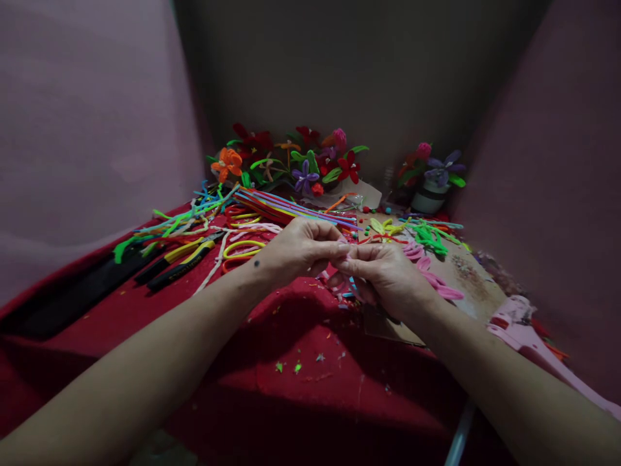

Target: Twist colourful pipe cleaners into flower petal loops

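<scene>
My left hand (305,247) and my right hand (381,266) meet fingertip to fingertip above the red cloth, near the middle of the view. Both are closed in a pinch on a small pink fuzzy piece (345,249), mostly covered by the fingers. Just right of my right hand, pink looped pipe cleaners (439,283) lie on a cardboard sheet (473,275). Behind my left hand is a bundle of long coloured pipe cleaners (291,206).
Yellow-black pliers (187,264) and yellow loops (242,249) lie left. Fuzzy flowers (305,176) stand at the back, more in a pot (430,196) on the right. A pink tool (528,340) sits far right. Green pipe cleaners (429,237) lie on the cardboard.
</scene>
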The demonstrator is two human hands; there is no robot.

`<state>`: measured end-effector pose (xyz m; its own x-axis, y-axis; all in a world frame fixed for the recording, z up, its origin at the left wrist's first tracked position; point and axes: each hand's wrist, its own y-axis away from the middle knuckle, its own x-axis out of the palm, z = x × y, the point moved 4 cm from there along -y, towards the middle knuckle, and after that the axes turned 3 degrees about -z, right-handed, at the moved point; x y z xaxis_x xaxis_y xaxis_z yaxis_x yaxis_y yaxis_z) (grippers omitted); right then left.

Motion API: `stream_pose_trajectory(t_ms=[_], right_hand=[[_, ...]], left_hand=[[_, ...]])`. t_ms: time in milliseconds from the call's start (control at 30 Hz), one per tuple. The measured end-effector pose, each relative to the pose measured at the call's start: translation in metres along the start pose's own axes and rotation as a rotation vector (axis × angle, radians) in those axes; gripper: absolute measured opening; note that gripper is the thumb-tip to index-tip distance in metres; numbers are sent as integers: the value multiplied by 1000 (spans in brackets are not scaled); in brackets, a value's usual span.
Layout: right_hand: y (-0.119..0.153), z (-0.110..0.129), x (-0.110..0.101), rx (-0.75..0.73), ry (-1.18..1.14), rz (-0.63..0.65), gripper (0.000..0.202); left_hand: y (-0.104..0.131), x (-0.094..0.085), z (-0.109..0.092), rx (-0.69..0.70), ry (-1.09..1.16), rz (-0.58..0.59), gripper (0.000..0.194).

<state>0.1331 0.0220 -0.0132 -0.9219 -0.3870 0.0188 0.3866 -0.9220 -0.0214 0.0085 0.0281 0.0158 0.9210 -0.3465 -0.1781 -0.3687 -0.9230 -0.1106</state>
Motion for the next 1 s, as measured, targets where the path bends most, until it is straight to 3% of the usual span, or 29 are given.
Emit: stream_pose_trajectory(t_ms=[167, 300, 400, 500, 633, 733, 800, 867, 1000], right_hand=[[0, 0, 1, -5, 70, -2, 20], [0, -6, 4, 25, -20, 24, 21], [-1, -9, 5, 22, -70, 40, 23], [-3, -8, 1, 16, -120, 13, 19], [-6, -1, -6, -21, -180, -63, 17], [-9, 0, -11, -72, -201, -111, 18], [-9, -1, -12, -93, -185, -130, 20], [-9, -3, -12, -85, -143, -166, 22], [-7, -7, -13, -48, -66, -277, 24]], left_hand=[[2, 0, -1, 86, -130, -216, 14], [10, 6, -4, 399, -477, -410, 12], [14, 11, -7, 604, -673, -435, 11], [8, 5, -9, 530, -521, -371, 13], [-3, -3, -1, 128, -164, -143, 24], [-4, 1, 6, -102, -137, 104, 25], [-3, 3, 9, -161, -186, 162, 22], [-2, 4, 9, -96, -293, 101, 23], [4, 6, -1, 312, -736, -186, 14]])
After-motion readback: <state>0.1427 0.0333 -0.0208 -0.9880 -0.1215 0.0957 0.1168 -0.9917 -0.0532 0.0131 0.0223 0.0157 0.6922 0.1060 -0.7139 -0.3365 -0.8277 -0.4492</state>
